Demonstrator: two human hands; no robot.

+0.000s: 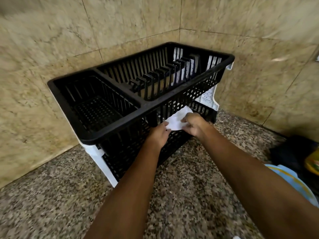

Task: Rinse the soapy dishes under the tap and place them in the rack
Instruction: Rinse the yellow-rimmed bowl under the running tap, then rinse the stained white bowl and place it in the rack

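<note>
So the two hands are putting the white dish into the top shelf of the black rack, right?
Not quite. The head view shows both hands, left and right, holding the white dish at the lower shelf, under the top basket of the black rack.

speckled granite counter (51, 195) across the lower frame, black two-tier dish rack (110, 133) standing on it at centre, dark bundle (291, 152) at right edge
</note>
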